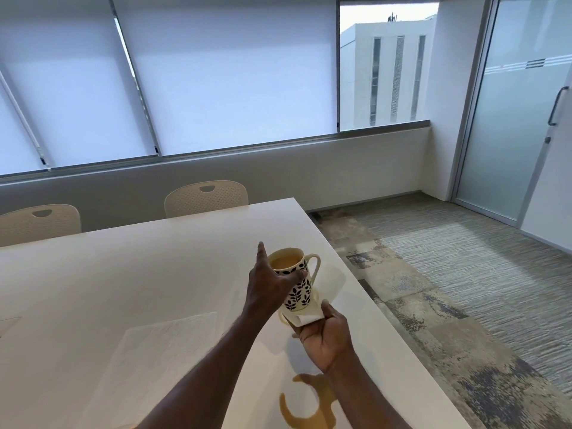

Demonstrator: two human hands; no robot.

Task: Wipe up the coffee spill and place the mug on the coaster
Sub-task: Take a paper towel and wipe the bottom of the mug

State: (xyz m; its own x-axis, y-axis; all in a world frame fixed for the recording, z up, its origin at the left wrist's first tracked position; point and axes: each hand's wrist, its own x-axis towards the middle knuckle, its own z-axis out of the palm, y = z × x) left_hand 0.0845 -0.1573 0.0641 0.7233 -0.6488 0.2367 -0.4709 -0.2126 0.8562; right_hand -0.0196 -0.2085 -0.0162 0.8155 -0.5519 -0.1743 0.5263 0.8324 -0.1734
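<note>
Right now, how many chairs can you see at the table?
2, both cream perforated plastic chairs at the white table's far side: one at the left edge, one nearer the middle. Others may sit outside the view.

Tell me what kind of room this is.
Probably an office meeting room. A long white table has perforated cream plastic chairs along its far side, roller blinds cover a wide window, and a frosted glass door stands on the right above patterned carpet tiles.
</note>
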